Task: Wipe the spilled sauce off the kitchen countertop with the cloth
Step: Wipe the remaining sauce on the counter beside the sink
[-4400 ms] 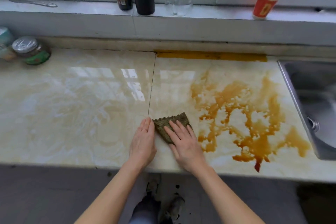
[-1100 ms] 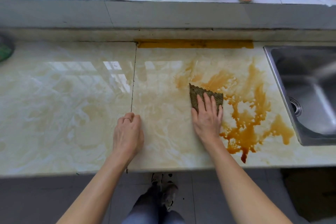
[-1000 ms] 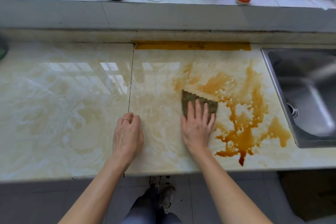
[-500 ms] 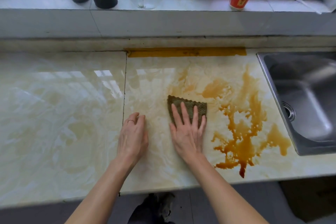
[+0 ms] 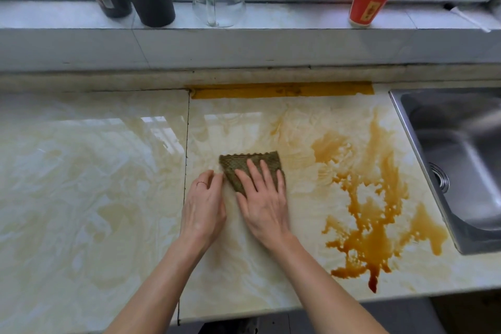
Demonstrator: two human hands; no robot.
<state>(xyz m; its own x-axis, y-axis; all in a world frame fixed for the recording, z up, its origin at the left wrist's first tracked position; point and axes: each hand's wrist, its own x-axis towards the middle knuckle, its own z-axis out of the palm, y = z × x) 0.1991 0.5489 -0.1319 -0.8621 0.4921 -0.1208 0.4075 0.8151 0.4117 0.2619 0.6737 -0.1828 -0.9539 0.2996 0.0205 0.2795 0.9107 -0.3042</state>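
1. The countertop [image 5: 81, 171] is only partly wiped. Pale streaked smears lie on the middle slab where thick sauce showed four seconds ago.
2. The spilled sauce [image 5: 366, 225] is mostly left. A thick brown pool sits right of the cloth, beside the sink [image 5: 461, 157], and runs to the near edge.
3. The cloth [image 5: 244, 164] lies folded on the slab just right of the seam, apart from the thick pool. Half a second ago it was further right, so it has slid left.
4. The right hand [image 5: 264, 203] presses flat on the cloth, fingers straight and spread, gripping nothing.
5. The left hand [image 5: 203, 209] rests loosely bent and holds nothing visible. Its fingertips are now just beside the cloth's left corner, closer than before.
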